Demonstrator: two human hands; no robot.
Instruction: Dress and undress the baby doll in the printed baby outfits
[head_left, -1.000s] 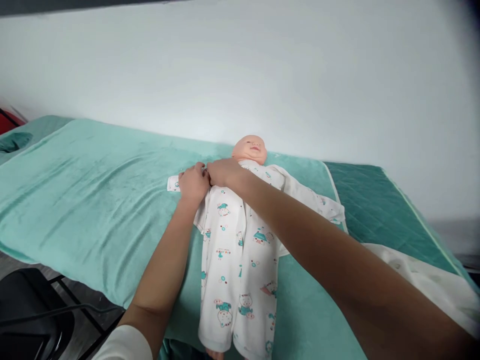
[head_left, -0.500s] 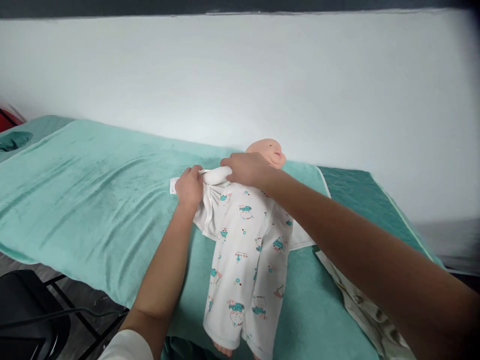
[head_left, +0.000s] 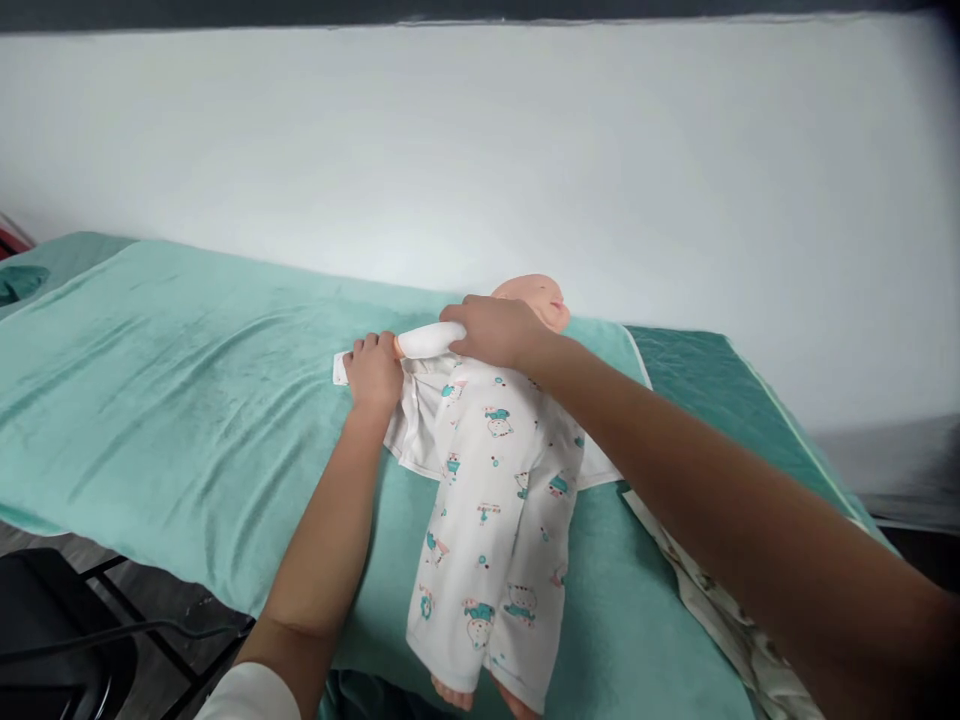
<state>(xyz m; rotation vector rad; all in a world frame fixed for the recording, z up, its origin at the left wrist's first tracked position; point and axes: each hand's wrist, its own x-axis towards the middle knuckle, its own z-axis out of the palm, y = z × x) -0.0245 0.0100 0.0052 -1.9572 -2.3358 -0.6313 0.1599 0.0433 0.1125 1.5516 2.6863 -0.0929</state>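
No readable text anywhere

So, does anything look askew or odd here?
On the doll, the printed outfit looks askew: cloth lies spread out loosely, with the white arm uncovered between the left hand and right hand. Nothing appears spilled or damaged.

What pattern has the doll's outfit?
The outfit is white with teal and pink cartoons, in the head view.

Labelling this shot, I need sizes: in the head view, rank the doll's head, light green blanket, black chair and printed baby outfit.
1. Light green blanket
2. Printed baby outfit
3. Black chair, cut off by the frame
4. Doll's head, partly hidden by the right hand
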